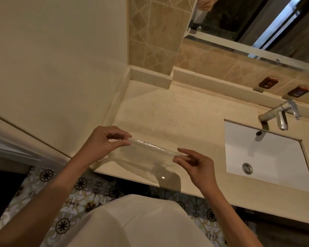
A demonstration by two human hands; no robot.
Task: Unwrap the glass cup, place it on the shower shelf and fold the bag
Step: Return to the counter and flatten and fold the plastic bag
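A clear plastic bag (152, 147) stretches between my two hands just above the beige counter (185, 118). Its top edge is folded or rolled into a narrow strip, and the rest hangs down as a see-through sheet toward the counter's front edge. My left hand (103, 141) pinches the strip's left end between thumb and fingers. My right hand (194, 163) pinches its right end the same way. No glass cup is in view.
A white rectangular sink (268, 157) with a metal faucet (280, 114) sits in the counter at the right. A tiled wall, a mirror (257, 24) and two small brown signs (268, 82) stand behind. A cream wall is at the left, patterned floor tiles below.
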